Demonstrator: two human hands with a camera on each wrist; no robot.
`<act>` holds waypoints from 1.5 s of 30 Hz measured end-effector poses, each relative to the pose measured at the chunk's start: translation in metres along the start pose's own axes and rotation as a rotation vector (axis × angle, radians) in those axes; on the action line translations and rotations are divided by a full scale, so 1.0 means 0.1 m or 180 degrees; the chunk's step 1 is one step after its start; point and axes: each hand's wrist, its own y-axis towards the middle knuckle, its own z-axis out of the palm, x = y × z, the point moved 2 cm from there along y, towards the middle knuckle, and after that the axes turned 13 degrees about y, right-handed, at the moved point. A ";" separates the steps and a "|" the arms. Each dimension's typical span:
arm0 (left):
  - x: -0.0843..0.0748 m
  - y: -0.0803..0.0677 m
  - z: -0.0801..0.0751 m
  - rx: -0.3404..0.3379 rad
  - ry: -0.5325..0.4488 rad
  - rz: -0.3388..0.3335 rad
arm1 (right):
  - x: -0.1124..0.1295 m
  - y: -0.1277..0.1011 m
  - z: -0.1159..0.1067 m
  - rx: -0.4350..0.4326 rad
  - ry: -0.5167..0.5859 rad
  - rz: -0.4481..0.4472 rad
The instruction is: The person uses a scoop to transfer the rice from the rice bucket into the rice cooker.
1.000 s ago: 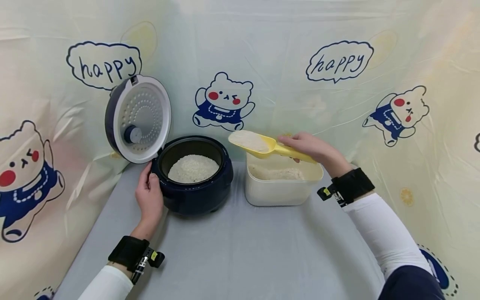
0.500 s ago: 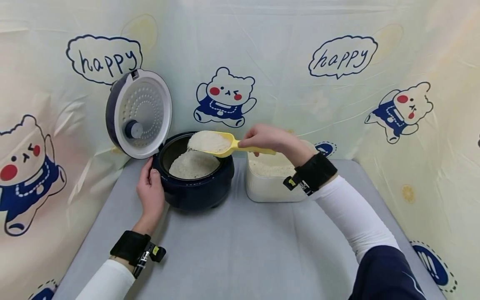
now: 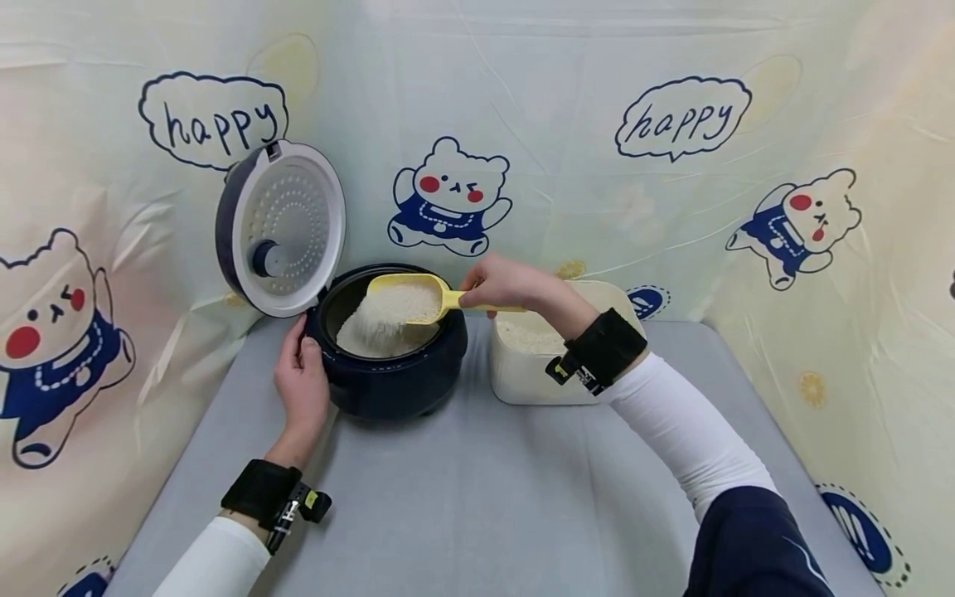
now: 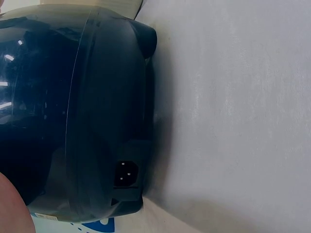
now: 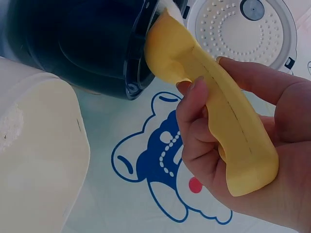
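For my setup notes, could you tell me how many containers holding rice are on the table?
2: the dark rice cooker beside the left hand, and the white tub to its right, behind the right hand's wrist. None seems hidden.

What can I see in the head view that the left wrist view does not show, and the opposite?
Only the head view shows the right hand gripping the yellow scoop, rice pouring into the pot, the open lid, the white container and the left hand on the cooker's side. Only the left wrist view shows the power socket. Both show the dark rice cooker on the grey table.
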 end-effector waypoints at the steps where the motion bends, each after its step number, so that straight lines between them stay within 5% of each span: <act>1: 0.00 0.00 0.00 -0.0001 0.0007 -0.0010 | 0.00 0.00 0.00 -0.0013 -0.0005 -0.0024; 29: -0.03 0.02 0.02 -0.0096 -0.0061 0.0050 | 0.05 0.02 0.03 -0.0838 -0.0841 -0.0357; 34: -0.19 -0.03 -0.02 -0.0089 -0.0105 0.0056 | -0.02 -0.01 0.03 -0.0944 -0.0956 -0.0497; 39: -0.42 -0.12 -0.09 -0.0058 -0.0131 0.0057 | -0.13 -0.06 0.00 -0.0961 -0.0884 -0.0571; 45: -0.42 -0.14 -0.09 -0.0034 -0.0102 0.0042 | -0.35 -0.10 -0.07 -0.0843 -0.0274 -0.0553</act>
